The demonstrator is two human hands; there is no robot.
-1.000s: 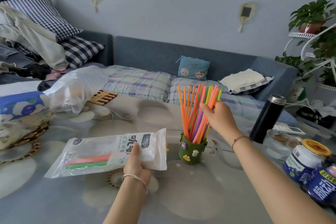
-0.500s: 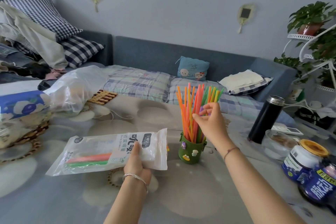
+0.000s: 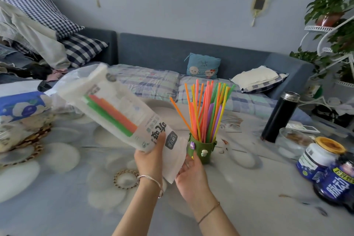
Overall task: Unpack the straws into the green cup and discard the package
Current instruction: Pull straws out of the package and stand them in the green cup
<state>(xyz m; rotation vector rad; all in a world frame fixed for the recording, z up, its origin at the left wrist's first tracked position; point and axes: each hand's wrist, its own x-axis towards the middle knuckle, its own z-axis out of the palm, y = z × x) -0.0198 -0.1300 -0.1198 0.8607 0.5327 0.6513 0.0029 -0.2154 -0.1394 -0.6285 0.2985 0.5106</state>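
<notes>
My left hand (image 3: 151, 161) grips the white straw package (image 3: 118, 109) near its lower end and holds it above the table, tilted up to the left. A few green and orange straws (image 3: 111, 113) remain inside it. My right hand (image 3: 191, 176) is just under the package's lower open end, its fingers straight and touching the plastic. The green cup (image 3: 203, 149) stands right behind that hand, upright on the table. It holds several coloured straws (image 3: 206, 109) that fan out upward.
A black flask (image 3: 279, 117), a glass bowl (image 3: 293, 142) and two blue jars (image 3: 321, 157) stand at the right. A clear plastic bag (image 3: 63, 86) and a blue-white pack (image 3: 21, 105) lie at the left. A sofa (image 3: 191, 50) runs behind the table.
My right hand left the straws in the cup and came down to the package's end. My left hand lifted the package off the table and tilted it upward.
</notes>
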